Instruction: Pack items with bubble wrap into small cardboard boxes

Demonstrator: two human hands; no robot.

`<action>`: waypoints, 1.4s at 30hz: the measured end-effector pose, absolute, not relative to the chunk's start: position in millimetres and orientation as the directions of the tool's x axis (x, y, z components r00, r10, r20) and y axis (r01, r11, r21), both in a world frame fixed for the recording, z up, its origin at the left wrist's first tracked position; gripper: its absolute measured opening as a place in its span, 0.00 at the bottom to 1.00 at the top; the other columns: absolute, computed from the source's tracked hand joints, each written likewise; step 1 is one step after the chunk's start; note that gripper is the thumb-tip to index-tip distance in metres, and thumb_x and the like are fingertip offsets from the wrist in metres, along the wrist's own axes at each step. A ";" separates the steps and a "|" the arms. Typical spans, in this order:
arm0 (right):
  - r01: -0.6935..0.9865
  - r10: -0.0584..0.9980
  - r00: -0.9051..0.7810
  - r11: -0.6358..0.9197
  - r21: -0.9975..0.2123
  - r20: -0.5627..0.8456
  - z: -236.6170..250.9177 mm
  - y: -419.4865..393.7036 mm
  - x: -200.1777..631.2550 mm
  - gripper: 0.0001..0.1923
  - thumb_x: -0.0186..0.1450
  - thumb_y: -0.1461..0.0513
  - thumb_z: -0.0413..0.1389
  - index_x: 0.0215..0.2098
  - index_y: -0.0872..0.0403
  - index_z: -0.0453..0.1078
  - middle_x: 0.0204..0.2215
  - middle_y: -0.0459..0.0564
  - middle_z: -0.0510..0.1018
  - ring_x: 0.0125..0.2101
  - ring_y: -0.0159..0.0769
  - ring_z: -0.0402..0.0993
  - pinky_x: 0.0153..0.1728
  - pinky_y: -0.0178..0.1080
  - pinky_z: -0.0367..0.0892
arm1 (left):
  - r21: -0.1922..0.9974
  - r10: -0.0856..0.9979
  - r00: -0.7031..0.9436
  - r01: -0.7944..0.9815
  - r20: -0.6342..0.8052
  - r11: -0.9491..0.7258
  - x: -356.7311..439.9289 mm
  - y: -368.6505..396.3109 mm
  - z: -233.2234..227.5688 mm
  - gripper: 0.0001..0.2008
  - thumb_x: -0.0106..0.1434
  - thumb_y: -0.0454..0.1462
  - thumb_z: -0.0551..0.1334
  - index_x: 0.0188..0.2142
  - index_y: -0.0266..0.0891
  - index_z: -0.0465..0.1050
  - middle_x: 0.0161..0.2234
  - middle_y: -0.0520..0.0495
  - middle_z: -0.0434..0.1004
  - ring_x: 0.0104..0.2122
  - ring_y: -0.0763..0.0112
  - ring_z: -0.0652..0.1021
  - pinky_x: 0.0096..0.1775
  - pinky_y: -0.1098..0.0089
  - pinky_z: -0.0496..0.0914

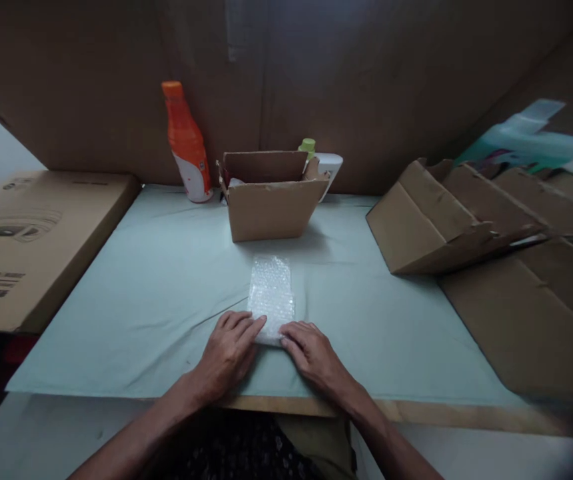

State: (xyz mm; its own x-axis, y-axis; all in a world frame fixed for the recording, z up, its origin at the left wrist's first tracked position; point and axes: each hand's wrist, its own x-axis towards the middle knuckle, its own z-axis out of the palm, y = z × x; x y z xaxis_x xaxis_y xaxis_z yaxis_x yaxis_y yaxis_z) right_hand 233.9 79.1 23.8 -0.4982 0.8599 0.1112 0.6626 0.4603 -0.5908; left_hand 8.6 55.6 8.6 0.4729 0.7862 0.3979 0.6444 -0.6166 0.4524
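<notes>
Your hands press on a strip of bubble wrap.
A pale cloth (141,293) covers the table, with flat cardboard (516,293) at the right and an open box (271,207) far in the middle. The bubble wrap (271,293) lies long, pointing away from you. Your left hand (229,353) and right hand (311,353) lie flat on its near end, both equally close, gripping nothing.

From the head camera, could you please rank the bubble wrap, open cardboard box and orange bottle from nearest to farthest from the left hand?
1. Bubble wrap: touching the left hand, centre.
2. Open cardboard box: behind the wrap.
3. Orange bottle: back left, by the wall.
</notes>
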 end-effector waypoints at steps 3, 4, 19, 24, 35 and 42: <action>0.613 0.887 -0.452 0.384 -0.690 0.093 32.1 75.2 237.4 0.08 0.70 0.64 0.53 0.41 0.51 0.74 0.37 0.48 0.83 0.37 0.38 0.79 0.39 0.39 0.72 | 0.573 0.874 0.374 0.660 0.310 -0.486 10.6 60.1 3.5 0.22 0.68 0.33 0.55 0.62 0.41 0.65 0.37 0.44 0.78 0.38 0.60 0.76 0.43 0.58 0.71; 0.605 0.900 -0.408 0.393 -0.692 0.154 34.3 72.4 238.5 0.08 0.70 0.63 0.53 0.44 0.51 0.73 0.39 0.49 0.83 0.39 0.39 0.79 0.41 0.40 0.72 | 0.607 0.905 0.333 0.672 0.263 -0.424 10.8 61.2 2.1 0.21 0.69 0.34 0.55 0.61 0.41 0.66 0.34 0.45 0.77 0.36 0.61 0.75 0.41 0.59 0.71; 0.650 0.811 -0.535 0.575 -0.497 0.238 23.1 72.4 230.3 0.14 0.71 0.66 0.52 0.53 0.53 0.71 0.45 0.54 0.82 0.45 0.45 0.76 0.46 0.49 0.68 | 0.578 0.872 0.310 0.657 0.378 -0.484 11.6 55.5 10.9 0.19 0.68 0.36 0.59 0.58 0.42 0.67 0.56 0.38 0.71 0.54 0.54 0.73 0.54 0.53 0.70; 0.641 0.848 -0.522 0.462 -0.613 0.094 37.3 66.4 235.2 0.13 0.72 0.63 0.52 0.52 0.50 0.73 0.45 0.51 0.83 0.43 0.42 0.77 0.46 0.46 0.70 | 0.647 0.878 0.394 0.600 0.273 -0.471 11.2 52.0 12.5 0.15 0.70 0.33 0.55 0.54 0.39 0.70 0.41 0.42 0.79 0.41 0.60 0.76 0.44 0.58 0.71; 0.747 0.838 -0.466 0.544 -0.381 0.284 26.8 73.5 226.2 0.16 0.68 0.67 0.56 0.54 0.52 0.71 0.47 0.55 0.82 0.46 0.47 0.76 0.46 0.49 0.69 | 0.924 0.994 -0.071 0.378 0.086 -0.053 28.7 63.6 11.5 0.24 0.65 0.42 0.61 0.60 0.39 0.66 0.51 0.38 0.74 0.48 0.57 0.75 0.52 0.53 0.70; 0.443 0.960 -0.279 0.139 -0.886 0.011 25.6 58.8 211.2 0.12 0.70 0.58 0.53 0.49 0.51 0.72 0.43 0.50 0.83 0.41 0.41 0.79 0.41 0.41 0.73 | 0.689 0.898 0.153 -0.592 -0.413 0.418 45.9 30.7 31.4 0.22 0.53 0.42 0.72 0.46 0.35 0.77 0.47 0.39 0.79 0.51 0.53 0.76 0.55 0.58 0.68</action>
State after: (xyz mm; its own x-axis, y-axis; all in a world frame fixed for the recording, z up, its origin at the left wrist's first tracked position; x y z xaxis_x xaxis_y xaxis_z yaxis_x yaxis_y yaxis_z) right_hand 211.2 58.8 25.6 -0.2792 0.9602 0.0106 0.4431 0.1386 -0.8857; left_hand 45.9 30.7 31.4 0.1528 0.8977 -0.4133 -0.5921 0.4180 0.6889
